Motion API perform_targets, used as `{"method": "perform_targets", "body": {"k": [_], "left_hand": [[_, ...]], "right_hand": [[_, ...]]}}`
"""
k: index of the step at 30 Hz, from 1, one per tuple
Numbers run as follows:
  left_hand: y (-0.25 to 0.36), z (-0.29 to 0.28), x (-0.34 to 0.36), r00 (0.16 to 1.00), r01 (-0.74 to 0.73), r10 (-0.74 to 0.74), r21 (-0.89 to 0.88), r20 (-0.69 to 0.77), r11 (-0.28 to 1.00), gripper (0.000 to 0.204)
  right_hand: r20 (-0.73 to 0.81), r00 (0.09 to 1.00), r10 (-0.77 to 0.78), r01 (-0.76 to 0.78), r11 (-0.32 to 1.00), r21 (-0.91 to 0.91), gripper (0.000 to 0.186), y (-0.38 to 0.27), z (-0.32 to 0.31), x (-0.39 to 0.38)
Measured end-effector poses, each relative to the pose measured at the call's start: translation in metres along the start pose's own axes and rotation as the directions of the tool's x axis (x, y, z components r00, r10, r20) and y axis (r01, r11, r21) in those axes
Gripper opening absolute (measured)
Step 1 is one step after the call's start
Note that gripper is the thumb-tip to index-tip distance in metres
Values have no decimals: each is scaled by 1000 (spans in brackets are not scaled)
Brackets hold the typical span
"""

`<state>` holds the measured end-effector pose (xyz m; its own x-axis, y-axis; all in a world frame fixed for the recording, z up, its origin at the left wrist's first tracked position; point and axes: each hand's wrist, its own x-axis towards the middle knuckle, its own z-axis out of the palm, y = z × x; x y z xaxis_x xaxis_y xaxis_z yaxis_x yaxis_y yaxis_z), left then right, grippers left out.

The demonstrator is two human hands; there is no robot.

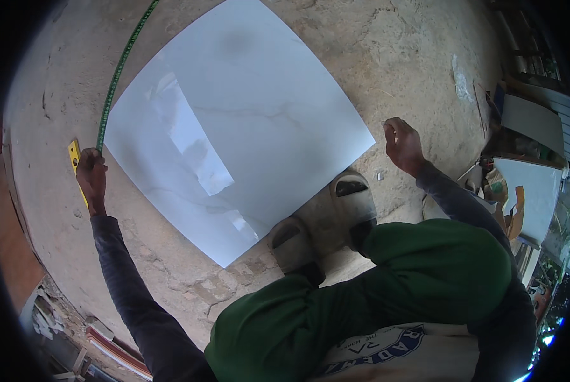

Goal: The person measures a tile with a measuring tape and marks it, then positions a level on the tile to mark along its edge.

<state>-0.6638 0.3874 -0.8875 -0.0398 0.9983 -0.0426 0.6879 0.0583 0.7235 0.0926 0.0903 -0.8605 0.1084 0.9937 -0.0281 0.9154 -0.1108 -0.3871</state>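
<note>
A large, glossy white tile point(266, 143) with faint grey veins lies on the floor before my feet. A green measuring tape point(115, 79) runs as a long strip past the tile's left corner and up out of view. My left hand point(92, 173) is closed on the near end of this strip, just left of the tile. Beside and partly beneath that hand lies a narrow yellow tool point(75, 153), perhaps a spirit level. Off the tile's right corner, my right hand point(403, 145) is raised with curled fingers; whatever they may hold is too small to name.
My sandals point(355, 200) stand at the tile's near right edge on rough, cracked concrete point(412, 63). Panels and a pale board point(520, 197), with torn cardboard point(514, 213), stand at the right. A brown board point(14, 229) and scraps lie along the left side.
</note>
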Motion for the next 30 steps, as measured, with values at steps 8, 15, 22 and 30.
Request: {"method": "perform_targets", "body": {"k": [8, 15, 22, 30], "left_hand": [[81, 56, -117, 979, 200, -202, -84, -21, 976, 19], [112, 58, -270, 912, 376, -403, -239, -76, 895, 39], [147, 108, -351, 884, 419, -456, -264, -98, 869, 33], [126, 122, -377, 813, 456, -444, -63, -377, 888, 34]], "right_hand": [[148, 873, -464, 388, 846, 364, 13, -116, 95, -54], [47, 768, -639, 593, 736, 325, 35, -128, 144, 43], [-538, 829, 156, -88, 985, 150, 21, 61, 60, 199], [-444, 851, 282, -147, 938, 314, 31, 87, 63, 47]]}}
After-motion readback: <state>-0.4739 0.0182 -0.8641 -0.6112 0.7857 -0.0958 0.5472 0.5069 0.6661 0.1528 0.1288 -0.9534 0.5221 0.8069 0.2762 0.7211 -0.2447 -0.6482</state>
